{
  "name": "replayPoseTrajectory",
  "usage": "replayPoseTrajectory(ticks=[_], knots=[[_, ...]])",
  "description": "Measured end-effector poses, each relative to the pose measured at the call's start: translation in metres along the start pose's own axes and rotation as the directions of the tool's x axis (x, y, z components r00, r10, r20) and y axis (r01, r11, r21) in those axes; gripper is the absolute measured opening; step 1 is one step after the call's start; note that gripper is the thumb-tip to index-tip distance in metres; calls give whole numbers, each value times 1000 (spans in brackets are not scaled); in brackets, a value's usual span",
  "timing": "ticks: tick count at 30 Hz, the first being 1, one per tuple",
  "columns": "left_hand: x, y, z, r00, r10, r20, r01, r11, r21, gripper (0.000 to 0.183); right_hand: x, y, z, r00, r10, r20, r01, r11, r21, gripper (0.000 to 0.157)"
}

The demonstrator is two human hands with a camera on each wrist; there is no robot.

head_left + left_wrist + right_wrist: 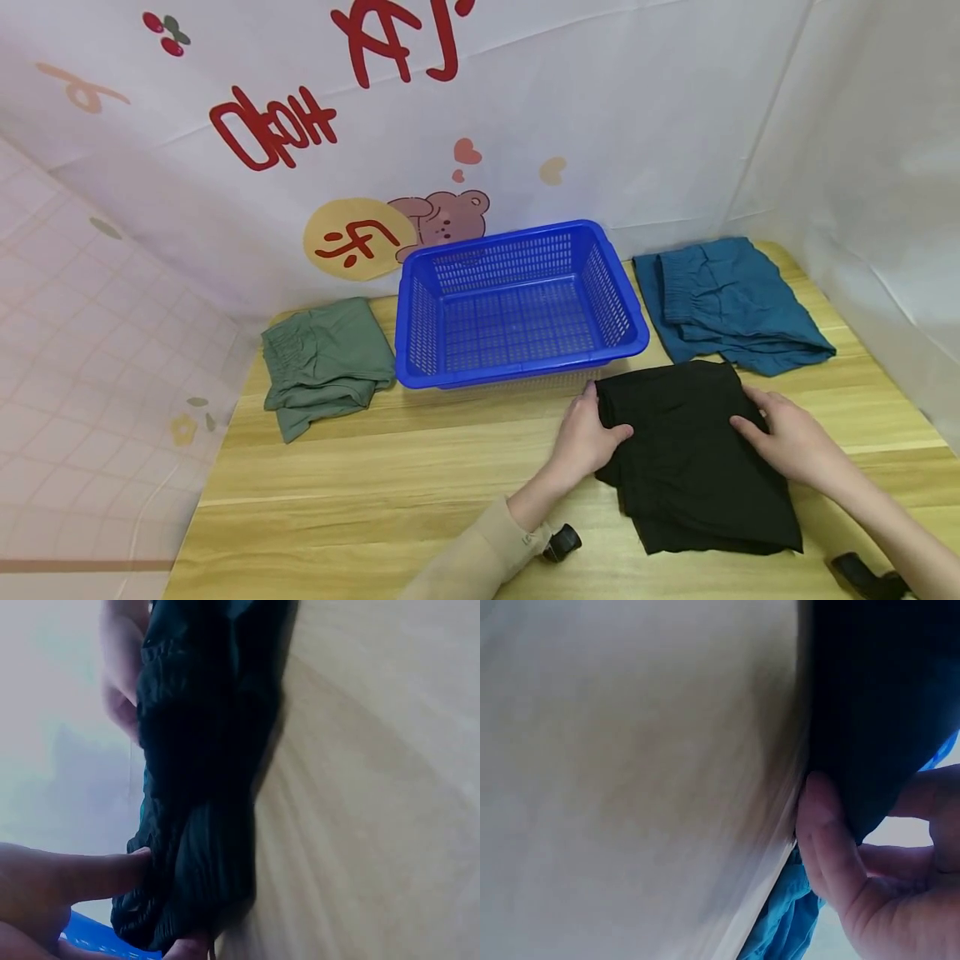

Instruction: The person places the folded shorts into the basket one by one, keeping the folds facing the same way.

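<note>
Folded black pants (686, 467) lie at the front right of the table, below the basket in the head view. My left hand (588, 437) grips their left edge, thumb on top and fingers around the side. Gathered elastic shows on the black pants (199, 847) in the left wrist view. On the opposite edge, my right hand (792, 437) pinches the cloth near the far right corner. In the right wrist view, the fingers of that hand (889, 900) and its thumb lie on opposite sides of the cloth.
A blue plastic basket (517, 369) stands at the back middle of the wooden table (360, 500). Folded green pants (330, 354) lie left of it, and folded teal pants (738, 300) lie to its right. White printed sheeting (660, 108) walls the back and sides.
</note>
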State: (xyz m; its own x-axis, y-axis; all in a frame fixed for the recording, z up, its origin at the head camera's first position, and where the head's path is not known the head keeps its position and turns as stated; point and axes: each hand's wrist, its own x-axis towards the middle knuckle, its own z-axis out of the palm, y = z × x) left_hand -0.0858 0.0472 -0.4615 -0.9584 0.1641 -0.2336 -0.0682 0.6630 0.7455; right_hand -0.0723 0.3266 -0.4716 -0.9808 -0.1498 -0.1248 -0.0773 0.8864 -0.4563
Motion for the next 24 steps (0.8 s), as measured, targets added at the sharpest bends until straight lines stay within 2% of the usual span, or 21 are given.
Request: replayPoseTrajectory(ticks=[6,14,18,24], knots=[[3,-3,0,999,37,-13,-37,999,-35,62,0,2,-1,1000,-9,-11,9,1000,27,60],[-2,-5,2,995,95,-27,-97,994,-51,51,0,-1,0,1000,-12,-23,13,999,39,57],[-2,-7,1,995,93,-40,-96,993,-67,49,-1,-5,1,1000,-15,-16,16,998,58,56],[-5,-9,-5,997,56,-60,-56,998,-8,49,-1,-13,3,1000,-18,10,17,997,79,56]])
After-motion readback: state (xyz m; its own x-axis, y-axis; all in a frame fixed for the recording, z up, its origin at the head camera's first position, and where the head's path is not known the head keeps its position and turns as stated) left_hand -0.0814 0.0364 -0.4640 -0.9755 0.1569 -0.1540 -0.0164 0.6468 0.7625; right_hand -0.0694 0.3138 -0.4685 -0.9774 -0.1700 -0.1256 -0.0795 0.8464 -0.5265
